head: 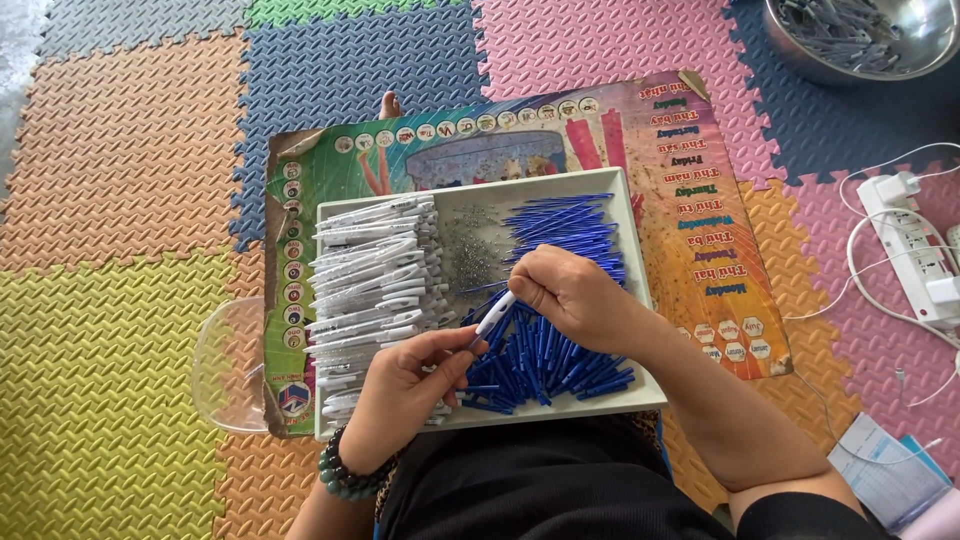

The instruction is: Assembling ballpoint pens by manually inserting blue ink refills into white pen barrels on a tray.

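1. White pen barrel (493, 318): above the tray (640, 300) centre; judged light, stiff, slippery.
2. Left hand (405, 385): grip pinching its lower end.
3. Right hand (575, 295): grip clenched on its upper end, the best hold.

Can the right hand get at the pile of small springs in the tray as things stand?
Probably yes. The right hand sits just beside the springs, which lie uncovered in the tray with nothing over them. But its fingers are pinching the pen held with the left hand.
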